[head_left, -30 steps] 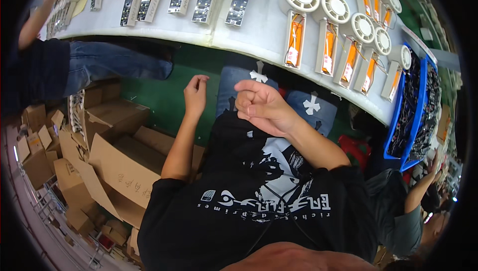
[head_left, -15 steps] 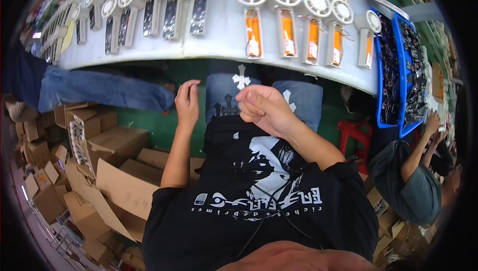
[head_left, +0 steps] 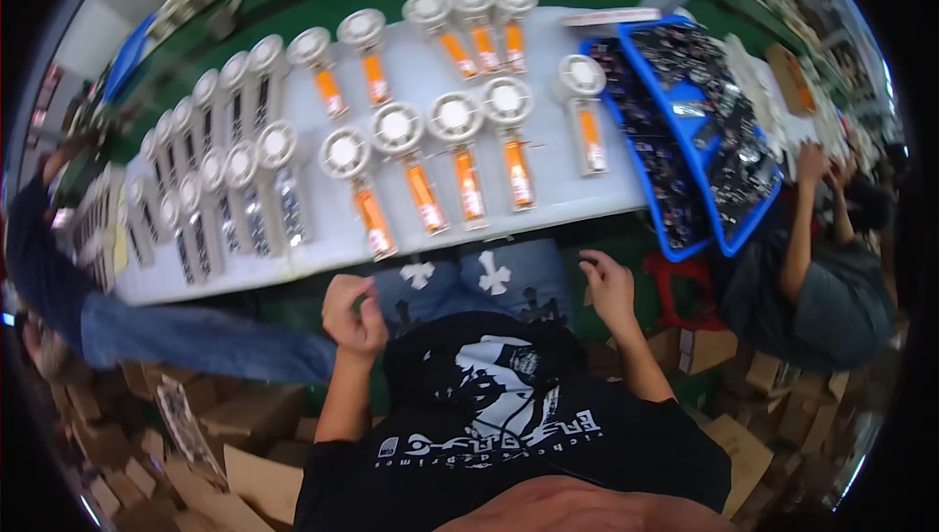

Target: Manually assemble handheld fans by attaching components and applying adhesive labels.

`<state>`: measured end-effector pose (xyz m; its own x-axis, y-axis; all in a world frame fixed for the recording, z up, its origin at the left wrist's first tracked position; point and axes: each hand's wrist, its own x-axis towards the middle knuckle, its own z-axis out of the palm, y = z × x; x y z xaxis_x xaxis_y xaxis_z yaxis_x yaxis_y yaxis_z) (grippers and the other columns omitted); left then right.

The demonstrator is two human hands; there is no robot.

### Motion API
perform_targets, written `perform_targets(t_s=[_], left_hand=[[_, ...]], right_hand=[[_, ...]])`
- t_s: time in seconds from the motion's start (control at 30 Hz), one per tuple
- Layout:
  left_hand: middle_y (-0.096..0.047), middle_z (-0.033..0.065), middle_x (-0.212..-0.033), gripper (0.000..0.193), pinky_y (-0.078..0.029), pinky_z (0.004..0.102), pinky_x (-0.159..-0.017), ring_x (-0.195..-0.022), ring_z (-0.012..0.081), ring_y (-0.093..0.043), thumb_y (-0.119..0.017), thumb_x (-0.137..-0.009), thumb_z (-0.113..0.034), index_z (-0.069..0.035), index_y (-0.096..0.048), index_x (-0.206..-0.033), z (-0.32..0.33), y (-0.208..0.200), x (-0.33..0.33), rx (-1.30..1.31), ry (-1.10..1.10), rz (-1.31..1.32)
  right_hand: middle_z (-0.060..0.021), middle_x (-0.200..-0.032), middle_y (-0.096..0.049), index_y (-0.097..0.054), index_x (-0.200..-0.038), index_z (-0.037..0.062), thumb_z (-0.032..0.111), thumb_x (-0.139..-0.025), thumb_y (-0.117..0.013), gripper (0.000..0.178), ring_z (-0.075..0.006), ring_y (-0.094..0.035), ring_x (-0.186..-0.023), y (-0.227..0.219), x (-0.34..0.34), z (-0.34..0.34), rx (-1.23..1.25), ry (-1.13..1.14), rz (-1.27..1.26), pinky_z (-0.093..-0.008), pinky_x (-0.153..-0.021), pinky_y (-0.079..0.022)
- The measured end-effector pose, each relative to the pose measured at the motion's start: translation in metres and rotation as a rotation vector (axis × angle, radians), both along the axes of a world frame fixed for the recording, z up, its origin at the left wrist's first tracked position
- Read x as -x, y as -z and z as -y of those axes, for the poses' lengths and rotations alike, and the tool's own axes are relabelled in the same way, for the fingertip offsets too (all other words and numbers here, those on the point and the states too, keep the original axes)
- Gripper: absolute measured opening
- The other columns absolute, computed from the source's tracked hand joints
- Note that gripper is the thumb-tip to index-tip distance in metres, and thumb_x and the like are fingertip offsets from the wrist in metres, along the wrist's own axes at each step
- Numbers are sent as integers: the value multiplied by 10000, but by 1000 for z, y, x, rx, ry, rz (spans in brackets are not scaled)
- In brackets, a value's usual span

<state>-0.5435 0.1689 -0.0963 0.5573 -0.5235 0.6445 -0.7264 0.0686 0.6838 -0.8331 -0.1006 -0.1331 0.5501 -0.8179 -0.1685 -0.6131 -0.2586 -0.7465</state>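
Note:
My left hand point(head_left: 354, 315) hovers over my lap just off the table's front edge, its fingers loosely bent and the thumb apart. Nothing shows in it. On the other side of my lap, my right hand point(head_left: 608, 288) hangs in the air, fingers half bent and spread, also without anything visible in it. The nearest handheld fan point(head_left: 370, 209) lies beyond my left hand, with a round white head and an orange battery in its open handle. Another such fan point(head_left: 589, 126) lies beyond my right hand. Neither hand touches a fan.
Several fans with dark strips in their handles point(head_left: 284, 185) cover the left of the white table point(head_left: 323, 263). Blue trays point(head_left: 729, 239) of small dark parts stand at the right. A co-worker point(head_left: 807, 307) sits beyond a red stool point(head_left: 675, 292). Cardboard boxes point(head_left: 245, 410) crowd the floor.
The view has shifted to take in more of the table. My right hand has moved right, away from in front of my body, and its closed fingers have loosened. My left hand's fingers are more bent.

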Motion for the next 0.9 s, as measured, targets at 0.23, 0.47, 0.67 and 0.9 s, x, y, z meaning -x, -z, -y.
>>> perform_targets(t_s=[0.23, 0.47, 0.67, 0.9], left_hand=[[-534, 143, -981, 333, -458, 344, -784, -835, 219, -510, -525, -937, -94, 4, -471, -1251, 41, 3, -16, 67, -25, 49], [-521, 149, -968, 364, -446, 339, -716, -798, 220, -484, -554, -941, -162, 2, -481, -1258, 49, 9, -27, 106, 75, -27], [-497, 148, -976, 353, -440, 325, -667, -774, 214, -487, -542, -966, -229, -9, -486, -1237, 54, 9, -36, 233, 96, -130], [-479, 136, -917, 367, -417, 334, -601, -736, 216, -474, -540, -964, -302, -14, -506, -1190, 57, 13, -38, 350, 117, -103]], right_hand=[[-71, -747, -703, -740, -905, 62, 106, -793, -807, 138, -229, -637, -610, -85, 13, 14, -26, -523, 0, -318, -543, -476], [-70, -641, -642, -724, -790, 48, 140, -832, -773, 112, -199, -626, -565, -220, 5, 100, 599, -356, 17, -293, -511, -462], [-123, -857, -653, -696, -945, 18, 84, -849, -720, 119, -312, -647, -830, -217, -49, 195, 935, -349, -179, -362, -732, -513], [-124, -877, -566, -698, -1031, 51, 14, -778, -734, 258, -322, -602, -908, -212, -73, 214, 845, -598, -378, -391, -762, -490]])
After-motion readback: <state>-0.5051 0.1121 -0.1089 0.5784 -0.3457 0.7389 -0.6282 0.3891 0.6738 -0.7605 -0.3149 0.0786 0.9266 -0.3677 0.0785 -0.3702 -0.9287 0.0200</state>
